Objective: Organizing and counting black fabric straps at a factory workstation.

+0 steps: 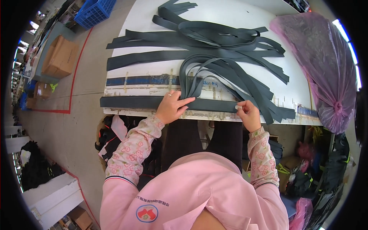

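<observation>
A long dark grey strip of webbing [214,104] lies flat along the near edge of the white table. My left hand [172,107] rests on it, index finger and thumb apart, pressing it down without gripping. My right hand [249,115] is closed in a pinch over the same strip further right, with a small white piece [238,107] like chalk between thumb and fingers. Just beyond my hands, a looped bundle of the same webbing [207,63] lies with its ends fanned to the right.
More grey strips [149,59] and a second looped bundle [218,32] cover the table [142,15] further back. A pink plastic bag [318,57], tied at its neck, leans at the right edge. On the left stand a cardboard box [60,56] and a blue crate [94,12].
</observation>
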`<state>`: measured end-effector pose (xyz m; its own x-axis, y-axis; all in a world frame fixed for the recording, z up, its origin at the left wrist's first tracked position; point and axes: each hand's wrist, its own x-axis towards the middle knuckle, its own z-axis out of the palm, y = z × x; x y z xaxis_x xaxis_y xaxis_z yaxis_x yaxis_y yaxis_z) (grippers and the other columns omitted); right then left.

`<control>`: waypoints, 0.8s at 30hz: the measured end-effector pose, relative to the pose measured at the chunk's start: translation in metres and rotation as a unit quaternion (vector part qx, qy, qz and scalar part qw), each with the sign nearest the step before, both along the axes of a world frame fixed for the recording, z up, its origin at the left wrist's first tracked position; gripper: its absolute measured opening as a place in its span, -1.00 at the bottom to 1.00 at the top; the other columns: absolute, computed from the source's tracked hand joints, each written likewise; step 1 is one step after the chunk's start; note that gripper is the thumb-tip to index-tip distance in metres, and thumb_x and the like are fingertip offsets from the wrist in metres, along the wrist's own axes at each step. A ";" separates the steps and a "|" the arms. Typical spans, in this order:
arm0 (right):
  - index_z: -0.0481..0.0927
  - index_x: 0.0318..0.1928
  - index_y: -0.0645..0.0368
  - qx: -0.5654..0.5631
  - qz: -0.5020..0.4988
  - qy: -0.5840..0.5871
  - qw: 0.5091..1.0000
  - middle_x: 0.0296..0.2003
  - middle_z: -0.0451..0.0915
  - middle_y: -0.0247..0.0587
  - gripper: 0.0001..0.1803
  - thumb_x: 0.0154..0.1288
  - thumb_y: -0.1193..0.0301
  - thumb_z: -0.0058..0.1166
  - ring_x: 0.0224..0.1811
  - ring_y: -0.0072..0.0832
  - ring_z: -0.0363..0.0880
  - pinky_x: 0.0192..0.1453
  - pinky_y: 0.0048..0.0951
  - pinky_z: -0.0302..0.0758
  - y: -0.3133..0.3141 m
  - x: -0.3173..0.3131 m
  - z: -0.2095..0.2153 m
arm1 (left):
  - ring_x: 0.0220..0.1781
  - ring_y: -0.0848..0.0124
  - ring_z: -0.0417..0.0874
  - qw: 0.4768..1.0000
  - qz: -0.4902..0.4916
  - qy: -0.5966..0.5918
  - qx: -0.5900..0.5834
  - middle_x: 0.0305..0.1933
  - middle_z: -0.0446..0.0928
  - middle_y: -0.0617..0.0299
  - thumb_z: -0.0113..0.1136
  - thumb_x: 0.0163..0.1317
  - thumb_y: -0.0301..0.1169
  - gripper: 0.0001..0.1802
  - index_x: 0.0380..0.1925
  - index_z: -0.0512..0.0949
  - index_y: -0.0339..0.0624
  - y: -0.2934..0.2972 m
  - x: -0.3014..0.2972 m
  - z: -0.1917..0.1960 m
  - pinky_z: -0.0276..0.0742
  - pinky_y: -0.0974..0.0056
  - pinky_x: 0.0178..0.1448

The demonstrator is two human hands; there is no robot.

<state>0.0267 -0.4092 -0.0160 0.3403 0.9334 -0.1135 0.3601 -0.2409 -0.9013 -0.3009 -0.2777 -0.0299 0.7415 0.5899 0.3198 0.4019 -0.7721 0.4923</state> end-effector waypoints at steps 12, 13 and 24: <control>0.61 -0.22 0.19 0.038 0.045 -0.205 0.977 -0.59 0.53 -0.24 -0.85 0.16 0.54 0.15 -0.46 -0.26 0.57 -0.06 -0.22 0.50 -0.022 0.010 0.001 | -0.21 0.15 0.35 1.000 0.003 0.013 -0.010 -0.30 0.29 0.16 0.41 0.11 -0.29 -0.47 0.15 0.67 0.23 0.001 0.003 -0.002 0.38 0.11 -0.04; 0.62 -0.24 0.21 0.060 0.045 -0.222 0.972 -0.59 0.53 -0.22 -0.87 0.16 0.55 0.15 -0.47 -0.25 0.58 -0.14 -0.25 0.51 -0.022 0.010 0.001 | -0.21 0.15 0.35 1.000 0.005 0.015 -0.015 -0.31 0.28 0.16 0.41 0.11 -0.29 -0.48 0.15 0.67 0.22 0.001 0.003 -0.003 0.38 0.11 -0.04; 0.61 -0.24 0.17 0.100 0.049 -0.332 0.937 -0.56 0.57 -0.20 -0.88 0.17 0.53 0.16 -0.43 -0.24 0.58 0.00 -0.18 0.49 -0.019 -0.001 0.003 | -0.24 0.15 0.34 1.000 0.011 0.015 -0.004 -0.34 0.26 0.16 0.40 0.11 -0.29 -0.51 0.12 0.69 0.21 0.000 0.003 -0.001 0.36 0.12 -0.09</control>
<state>0.0257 -0.4285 -0.0128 0.1851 0.9438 0.2739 0.8686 -0.0268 -0.4947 -0.2979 -0.2774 -0.0311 0.7376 0.6081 0.2936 0.4326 -0.7594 0.4860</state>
